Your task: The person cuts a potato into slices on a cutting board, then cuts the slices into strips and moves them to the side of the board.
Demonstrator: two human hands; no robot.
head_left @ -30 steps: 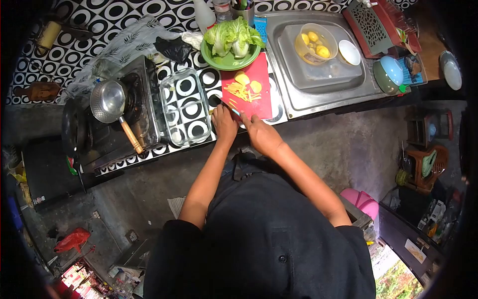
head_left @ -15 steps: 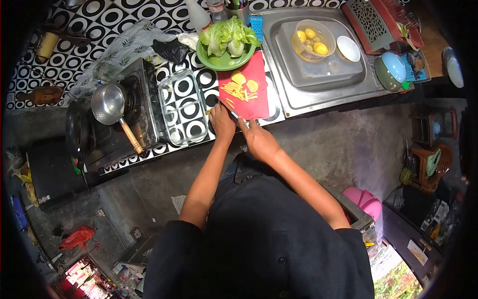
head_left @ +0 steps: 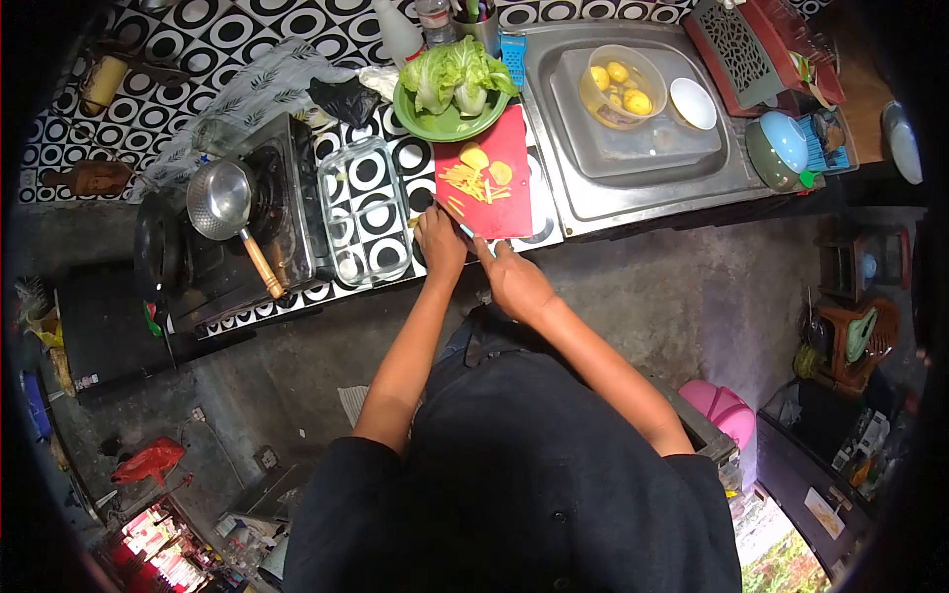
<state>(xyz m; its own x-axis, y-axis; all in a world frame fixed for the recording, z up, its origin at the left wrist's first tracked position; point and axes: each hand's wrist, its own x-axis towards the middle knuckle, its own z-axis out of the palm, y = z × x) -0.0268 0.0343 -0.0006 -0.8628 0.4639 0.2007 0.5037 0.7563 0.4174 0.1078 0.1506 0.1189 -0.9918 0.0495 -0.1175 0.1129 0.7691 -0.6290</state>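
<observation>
My right hand (head_left: 516, 279) grips a knife (head_left: 466, 230) with a light blue part showing, at the front edge of the red cutting board (head_left: 512, 219). Close beside it, my left hand (head_left: 441, 243) has its fingers curled down at the board's lower left corner. What those fingers press on is hidden, though a bit of yellow shows by them. Thin yellow strips (head_left: 467, 180), which look like cut potato, lie on the board with a few round slices (head_left: 500, 173). Behind the board, a green plate (head_left: 445, 127) holds leafy lettuce (head_left: 457, 79).
Left of the board stands a clear glass dish (head_left: 366, 269), then a stove with a wooden-handled saucepan (head_left: 219, 203). On the right is a steel sink (head_left: 633, 203) with a clear bowl (head_left: 625, 117) of yellow potatoes and a white bowl (head_left: 693, 104). A red rack (head_left: 733, 59) stands beyond.
The view has shifted slightly. Both hands and the knife stay nearly where they were, and the strips on the board look the same.
</observation>
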